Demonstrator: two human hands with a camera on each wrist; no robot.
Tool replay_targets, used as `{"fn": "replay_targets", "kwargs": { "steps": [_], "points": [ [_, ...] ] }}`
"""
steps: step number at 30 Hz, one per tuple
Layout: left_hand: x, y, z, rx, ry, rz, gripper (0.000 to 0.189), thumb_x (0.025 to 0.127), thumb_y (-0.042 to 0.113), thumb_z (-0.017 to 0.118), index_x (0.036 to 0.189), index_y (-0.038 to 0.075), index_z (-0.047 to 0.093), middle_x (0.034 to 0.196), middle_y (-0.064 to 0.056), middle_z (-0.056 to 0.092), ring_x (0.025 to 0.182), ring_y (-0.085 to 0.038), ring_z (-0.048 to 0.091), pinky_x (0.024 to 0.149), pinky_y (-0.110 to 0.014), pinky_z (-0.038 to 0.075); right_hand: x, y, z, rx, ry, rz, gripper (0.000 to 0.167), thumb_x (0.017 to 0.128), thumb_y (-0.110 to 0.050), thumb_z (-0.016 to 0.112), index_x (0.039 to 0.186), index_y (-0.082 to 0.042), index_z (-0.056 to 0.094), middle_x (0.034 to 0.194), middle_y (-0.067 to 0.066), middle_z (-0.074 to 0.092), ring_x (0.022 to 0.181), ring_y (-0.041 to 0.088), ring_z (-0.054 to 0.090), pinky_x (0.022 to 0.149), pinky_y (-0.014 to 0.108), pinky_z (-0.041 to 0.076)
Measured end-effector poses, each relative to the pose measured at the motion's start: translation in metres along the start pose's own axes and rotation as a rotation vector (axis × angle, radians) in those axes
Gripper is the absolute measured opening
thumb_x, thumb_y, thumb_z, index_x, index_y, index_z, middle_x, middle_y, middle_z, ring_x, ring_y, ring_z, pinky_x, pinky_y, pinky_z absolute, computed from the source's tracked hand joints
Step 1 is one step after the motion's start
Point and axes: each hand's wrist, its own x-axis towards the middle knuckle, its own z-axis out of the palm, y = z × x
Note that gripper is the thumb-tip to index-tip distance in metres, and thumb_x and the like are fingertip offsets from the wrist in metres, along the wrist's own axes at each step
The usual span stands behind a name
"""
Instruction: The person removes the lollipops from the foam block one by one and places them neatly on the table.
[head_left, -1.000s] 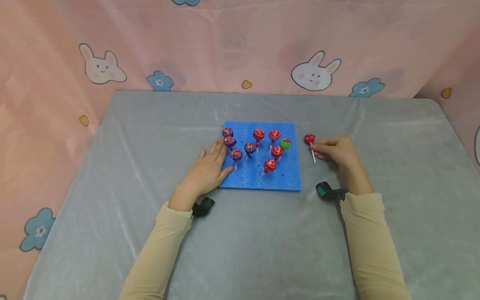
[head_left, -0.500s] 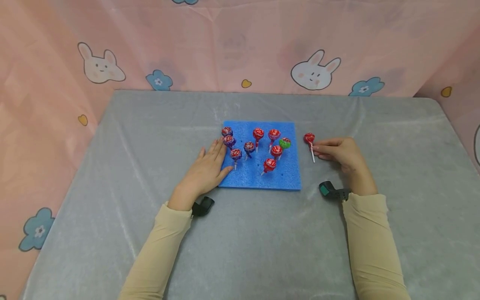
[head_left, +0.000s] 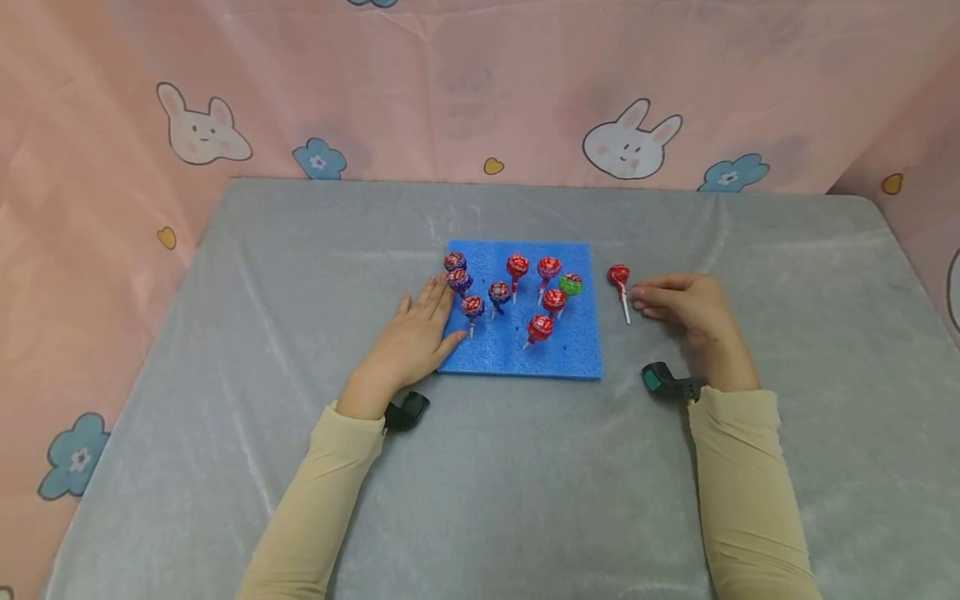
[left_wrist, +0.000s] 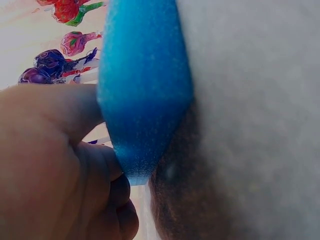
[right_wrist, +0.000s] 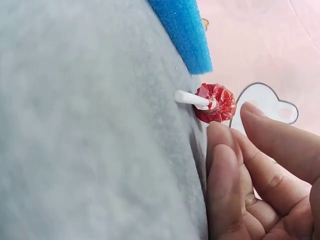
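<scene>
My left hand rests at the left edge of the blue foam board, its thumb on the near left corner. The left wrist view shows the thumb and fingers against the board's side. Several wrapped lollipops stand by their sticks in the foam: purple ones such as this lollipop on the left, red ones such as this lollipop and a green lollipop on the right. One red lollipop lies on the table right of the board. Beside its white stick my right hand has thumb and forefinger apart, holding nothing.
A grey cloth covers the table. Behind it hangs a pink curtain with rabbits and flowers. A dark wrist camera sits by the left wrist, and another wrist camera by the right.
My right hand has let go of the red lollipop's stick and drawn slightly to the right. The lollipop stays on the table. My left hand has not moved.
</scene>
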Motion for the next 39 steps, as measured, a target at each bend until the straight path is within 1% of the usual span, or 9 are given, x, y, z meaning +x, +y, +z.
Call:
{"fn": "replay_targets", "kwargs": {
  "steps": [6, 14, 18, 21, 24, 28, 31, 34, 39],
  "points": [
    [0.0, 0.0, 0.001, -0.004, 0.008, 0.007, 0.068, 0.102, 0.042, 0.034, 0.15, 0.0, 0.01, 0.157, -0.011, -0.003, 0.143, -0.023, -0.004, 0.114, -0.046, 0.002, -0.005, -0.006, 0.0, -0.034, 0.012, -0.029, 0.003, 0.085, -0.02, 0.072, 0.084, -0.022, 0.075, 0.079, -0.01, 0.068, 0.072, 0.007, 0.066, 0.068, 0.02, 0.053],
    [0.001, 0.0, 0.0, -0.004, -0.001, -0.001, 0.069, 0.101, 0.042, 0.034, 0.15, 0.001, 0.009, 0.157, -0.011, -0.004, 0.143, -0.023, -0.005, 0.114, -0.046, 0.001, -0.013, -0.017, 0.006, -0.081, 0.005, -0.141, 0.004, 0.086, -0.02, 0.071, 0.087, -0.018, 0.074, 0.082, -0.01, 0.067, 0.075, 0.006, 0.066, 0.071, 0.021, 0.054],
    [0.001, -0.001, 0.0, -0.006, -0.003, -0.002, 0.069, 0.101, 0.042, 0.034, 0.15, 0.001, 0.009, 0.157, -0.011, -0.004, 0.143, -0.023, -0.005, 0.114, -0.046, 0.001, -0.017, -0.02, 0.013, -0.124, -0.009, -0.164, 0.021, 0.084, -0.025, 0.072, 0.097, -0.009, 0.073, 0.091, -0.008, 0.064, 0.079, 0.006, 0.065, 0.073, 0.02, 0.052],
    [0.001, -0.001, 0.0, -0.005, -0.006, -0.003, 0.069, 0.101, 0.043, 0.033, 0.15, 0.001, 0.009, 0.157, -0.01, -0.004, 0.143, -0.022, -0.006, 0.114, -0.046, 0.001, -0.019, -0.023, 0.02, -0.124, -0.05, -0.187, 0.033, 0.084, -0.025, 0.073, 0.106, 0.0, 0.07, 0.096, -0.005, 0.063, 0.082, 0.008, 0.065, 0.074, 0.019, 0.052],
    [0.001, -0.001, 0.0, -0.005, -0.009, -0.004, 0.069, 0.101, 0.043, 0.033, 0.15, 0.001, 0.009, 0.157, -0.01, -0.005, 0.143, -0.022, -0.006, 0.114, -0.045, 0.0, -0.019, -0.024, 0.028, -0.083, -0.084, -0.235, 0.029, 0.085, -0.018, 0.072, 0.105, 0.003, 0.069, 0.094, -0.005, 0.065, 0.081, 0.009, 0.065, 0.072, 0.019, 0.052],
    [0.001, -0.001, 0.0, -0.006, -0.009, -0.005, 0.069, 0.101, 0.043, 0.033, 0.15, 0.001, 0.009, 0.157, -0.01, -0.005, 0.143, -0.022, -0.006, 0.114, -0.045, 0.0, -0.019, -0.025, 0.037, -0.021, -0.135, -0.306, 0.016, 0.086, -0.011, 0.07, 0.098, -0.001, 0.072, 0.091, -0.007, 0.067, 0.081, 0.007, 0.066, 0.072, 0.019, 0.052],
    [0.0, 0.0, 0.0, -0.006, -0.009, -0.005, 0.069, 0.101, 0.043, 0.033, 0.15, 0.001, 0.009, 0.157, -0.01, -0.005, 0.143, -0.022, -0.006, 0.114, -0.045, 0.0, -0.02, -0.024, 0.044, 0.004, -0.172, -0.341, 0.012, 0.086, -0.007, 0.069, 0.097, -0.004, 0.073, 0.09, -0.007, 0.068, 0.082, 0.007, 0.066, 0.074, 0.019, 0.052],
    [0.0, 0.0, 0.0, -0.004, -0.005, -0.003, 0.069, 0.101, 0.043, 0.033, 0.15, 0.001, 0.009, 0.157, -0.01, -0.004, 0.143, -0.022, -0.006, 0.114, -0.045, 0.0, -0.02, -0.024, 0.049, 0.005, -0.181, -0.344, 0.011, 0.086, -0.007, 0.069, 0.096, -0.008, 0.073, 0.089, -0.009, 0.069, 0.083, 0.007, 0.065, 0.074, 0.019, 0.052],
    [0.0, 0.0, 0.0, -0.006, -0.002, -0.001, 0.069, 0.101, 0.042, 0.034, 0.15, 0.001, 0.009, 0.157, -0.011, -0.004, 0.143, -0.023, -0.005, 0.114, -0.045, 0.0, -0.021, -0.024, 0.056, -0.003, -0.191, -0.325, 0.014, 0.086, -0.007, 0.07, 0.099, -0.007, 0.072, 0.091, -0.008, 0.069, 0.084, 0.008, 0.064, 0.075, 0.019, 0.051]
  ]
}}
